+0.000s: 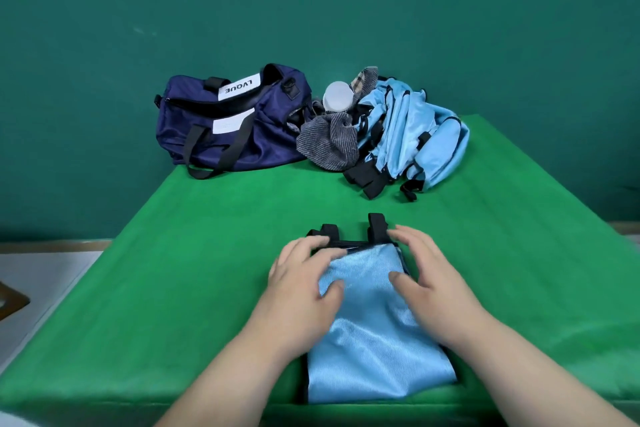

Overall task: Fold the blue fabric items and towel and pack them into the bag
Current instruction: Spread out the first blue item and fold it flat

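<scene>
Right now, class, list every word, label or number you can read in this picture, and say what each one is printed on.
"LVQUE": seen upside down, in black capitals on the white strip on top of the navy bag.
White patch on the bag's side: it has small print, too blurred to read.
Nothing else in view carries readable text.

Soft, even light from above leaves the table [194, 253] bright, with faint shadows. The fingers [412, 239] look slightly motion-blurred. Wide-angle distortion bends the table's side edges, and the wall [311, 10] dims toward the upper corners.
</scene>
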